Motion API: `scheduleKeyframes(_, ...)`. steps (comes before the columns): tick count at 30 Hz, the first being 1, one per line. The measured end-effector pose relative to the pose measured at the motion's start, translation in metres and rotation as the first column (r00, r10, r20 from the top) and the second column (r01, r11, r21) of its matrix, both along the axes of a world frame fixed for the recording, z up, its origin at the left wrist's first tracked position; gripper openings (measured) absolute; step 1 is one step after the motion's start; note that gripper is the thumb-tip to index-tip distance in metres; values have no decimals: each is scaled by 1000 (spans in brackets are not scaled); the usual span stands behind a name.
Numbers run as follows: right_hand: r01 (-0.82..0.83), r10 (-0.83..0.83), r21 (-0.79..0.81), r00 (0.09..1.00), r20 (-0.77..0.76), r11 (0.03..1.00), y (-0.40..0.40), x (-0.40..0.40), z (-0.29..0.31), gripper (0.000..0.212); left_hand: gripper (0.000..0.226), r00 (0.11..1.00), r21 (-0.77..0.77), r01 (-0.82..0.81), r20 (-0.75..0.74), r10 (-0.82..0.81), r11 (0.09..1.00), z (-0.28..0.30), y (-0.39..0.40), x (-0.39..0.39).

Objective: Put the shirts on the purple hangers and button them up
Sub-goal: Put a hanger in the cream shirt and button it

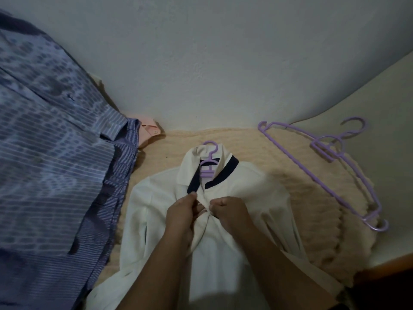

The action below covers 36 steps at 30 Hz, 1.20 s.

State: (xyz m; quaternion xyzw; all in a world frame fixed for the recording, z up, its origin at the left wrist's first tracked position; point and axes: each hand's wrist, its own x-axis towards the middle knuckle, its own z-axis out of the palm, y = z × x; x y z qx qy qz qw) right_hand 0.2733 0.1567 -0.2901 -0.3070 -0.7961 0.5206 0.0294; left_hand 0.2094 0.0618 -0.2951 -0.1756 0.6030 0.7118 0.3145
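On the cream knitted blanket (257,153) in front of me the white shirt (223,276) lies flat on its back, a smooth woven cloth with a dark navy band lining the open collar. It already sits on a purple hanger (209,163) of thin moulded plastic, whose curved hook pokes out above the neckline. I can read no label or writing anywhere. My left hand (181,214) pinches one edge of the placket just below the collar, and my right hand (230,209), fingers curled, grips the other edge, the two nearly touching. To the right more purple hangers (324,175) lie stacked on the blanket. At left hangs a blue patterned shirt (44,153), with a pink collar (148,128) showing behind it.
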Motion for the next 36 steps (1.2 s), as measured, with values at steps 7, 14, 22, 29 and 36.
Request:
scheduleKeyframes(7, 112, -115, -115, 993, -15, 987, -2, 4, 4, 25, 27, 995, -35, 95, -37, -96, 995, 11, -11, 3)
scheduleKeyframes(14, 250, -248, -286, 968, 42, 925, -8, 13, 5, 24, 20, 849, -336, 360, -268, -455, 870, 12, -36, 15)
scheduleKeyframes(22, 334, -339, -281, 940, 32, 900, -28, 20, 6, 28, 24, 966, -148, 158, -181, -183, 976, 15, -30, 32)
scheduleKeyframes(29, 321, -344, -353, 939, -4, 879, -15, 15, 19, 28, 17, 968, -76, 182, -161, -192, 980, 13, -20, 34)
scheduleKeyframes(36, 242, -250, -423, 968, 37, 873, -5, 12, 20, 28, 27, 899, -112, 309, -291, -328, 945, 6, -21, 34)
